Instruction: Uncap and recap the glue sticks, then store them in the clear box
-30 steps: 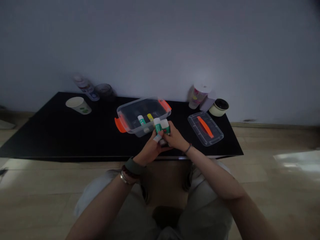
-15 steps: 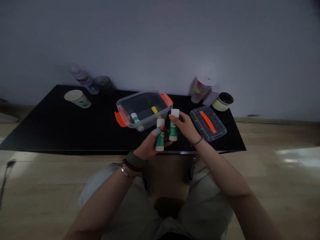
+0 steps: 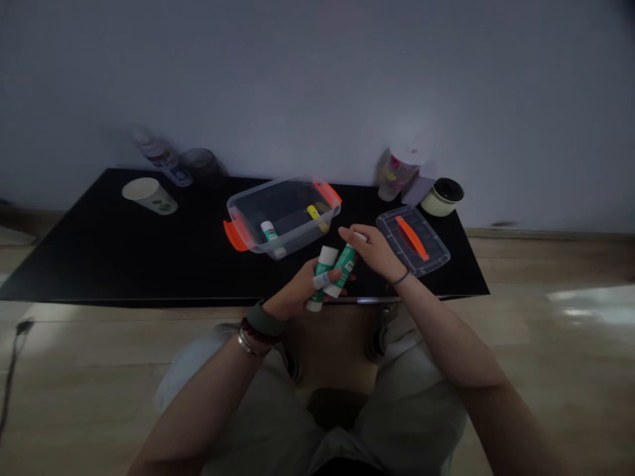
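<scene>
My left hand (image 3: 298,289) is closed around a white-and-green glue stick (image 3: 326,256), its thumb with a pale wrap lying across the front. In my right hand (image 3: 376,251) is a second glue stick (image 3: 345,266), gripped at its upper end. This one tilts, and its lower end rests against the left hand's thumb and the first stick. Just beyond the hands stands an uncovered clear plastic box (image 3: 297,242) with orange clasps. Inside it lie another glue stick (image 3: 270,231) and a short yellow stick-like item (image 3: 316,215), whose kind I cannot make out.
The clear lid (image 3: 436,259) with an orange handle lies on the black table (image 3: 188,264), right of the box. Behind it stand a lidded cream pot (image 3: 438,205) and a clear tumbler (image 3: 395,175). A paper cup (image 3: 151,196), a bottle (image 3: 163,158) and a dark jar (image 3: 203,166) occupy the left.
Both glue sticks have gone from upright to tilted and come together. The right one has moved down and left against my left hand.
</scene>
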{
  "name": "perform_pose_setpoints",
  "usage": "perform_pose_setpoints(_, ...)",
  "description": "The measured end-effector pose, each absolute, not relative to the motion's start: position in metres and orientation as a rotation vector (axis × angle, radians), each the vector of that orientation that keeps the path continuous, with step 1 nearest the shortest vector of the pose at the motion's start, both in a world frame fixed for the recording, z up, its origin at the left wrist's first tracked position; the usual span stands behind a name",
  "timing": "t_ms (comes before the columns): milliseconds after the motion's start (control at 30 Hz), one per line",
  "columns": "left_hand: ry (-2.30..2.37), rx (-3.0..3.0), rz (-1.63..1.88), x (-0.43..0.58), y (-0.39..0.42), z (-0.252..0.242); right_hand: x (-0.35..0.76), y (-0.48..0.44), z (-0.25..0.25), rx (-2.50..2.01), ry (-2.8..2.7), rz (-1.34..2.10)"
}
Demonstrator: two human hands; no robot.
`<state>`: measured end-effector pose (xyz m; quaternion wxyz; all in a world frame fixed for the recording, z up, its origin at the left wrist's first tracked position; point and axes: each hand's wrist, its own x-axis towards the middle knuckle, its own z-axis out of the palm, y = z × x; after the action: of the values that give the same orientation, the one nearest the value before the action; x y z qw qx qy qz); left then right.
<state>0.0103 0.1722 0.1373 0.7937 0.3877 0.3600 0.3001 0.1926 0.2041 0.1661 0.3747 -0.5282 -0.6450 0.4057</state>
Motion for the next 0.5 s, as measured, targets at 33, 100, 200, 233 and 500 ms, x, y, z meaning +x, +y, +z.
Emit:
perform_pose_setpoints(33, 0.769, 0.857, 0.628, 0.010, 0.171, 0.138, 0.194, 0.203, 0.167, -1.361, -1.681, 1.035)
perform_pose_setpoints(100, 0.770, 0.904, 0.605, 0.009, 0.167, 0.140, 0.196, 0.201, 0.167, -1.366, -1.715, 1.031)
perform_pose_setpoints(200, 0.779, 0.956, 0.602, 0.007, 0.161, 0.142, 0.201, 0.200, 0.166, -1.377, -1.736, 0.997)
perform_pose_setpoints(233, 0.779, 0.966, 0.604, 0.007, 0.159, 0.143, 0.202, 0.200, 0.166, -1.384, -1.737, 0.986)
perform_pose_setpoints(500, 0.708, 0.996, 0.528, 0.006, 0.156, 0.161, 0.210, 0.200, 0.167, -1.401, -1.697, 0.986)
